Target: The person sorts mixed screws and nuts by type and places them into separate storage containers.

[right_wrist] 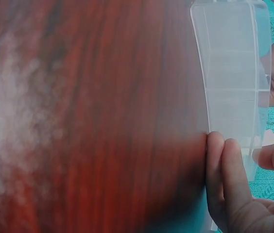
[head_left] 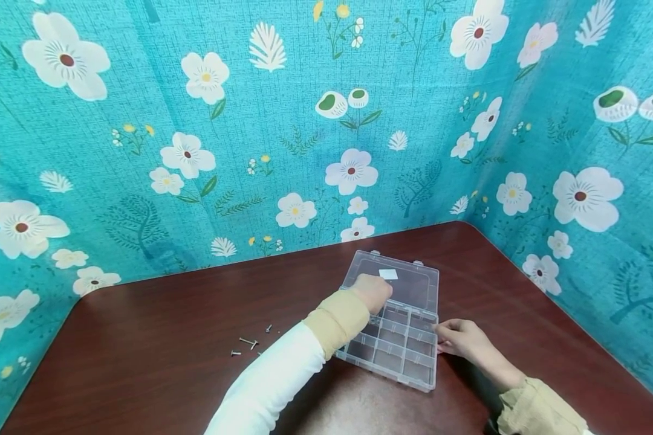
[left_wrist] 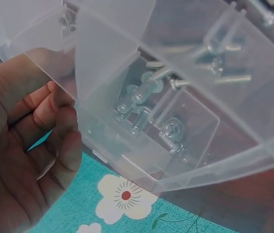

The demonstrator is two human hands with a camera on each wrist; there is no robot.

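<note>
A clear plastic compartment box lies on the table with its lid hinged open toward the back. My left hand reaches over the far-left compartments. In the left wrist view its thumb and bent fingers are at the box wall; the fingertips are partly hidden, so whether they hold anything does not show. Screws and bolts appear through the clear plastic in that view. At the box's right side, my right hand grips the edge between thumb and fingers.
Several loose screws lie on the dark reddish-brown table, left of the box and near the left sleeve. A turquoise floral cloth hangs along the table's back and right edges.
</note>
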